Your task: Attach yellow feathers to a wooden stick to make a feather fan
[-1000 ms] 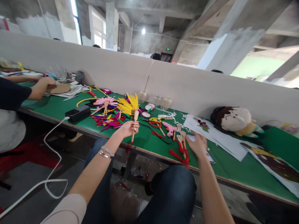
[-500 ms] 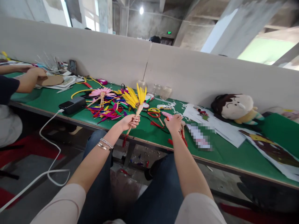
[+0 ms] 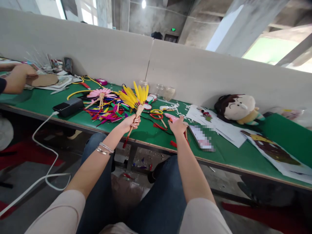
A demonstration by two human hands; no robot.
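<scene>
A green worktop (image 3: 227, 154) spans the view, a plush doll (image 3: 240, 109) lying at its back right. A yellow feather fan (image 3: 134, 97) stands feathers-up near the front edge, the left hand's (image 3: 131, 124) grip clamped round its handle (image 3: 138, 111). The right hand (image 3: 179, 126) covers much of a pink glue gun (image 3: 170, 117); whether that grip is closed I cannot tell. A red tassel (image 3: 125, 142) hangs below the handle.

Right hand (image 3: 177, 126) — a second ago beside flat pale-faced item (image 3: 198, 136) — now at pink glue gun (image 3: 171, 117), fingers over its rear. Item lies uncovered; red-tasselled sticks (image 3: 173, 143) mostly hidden behind hand instead. Yellow feather fan (image 3: 136, 98) in left hand (image 3: 131, 124) slants more. View tips downward: lamp (image 3: 143, 4) nearer top edge, right sleeve (image 3: 203, 214) showing. Co-worker's hand (image 3: 24, 70) nearer left edge.
</scene>
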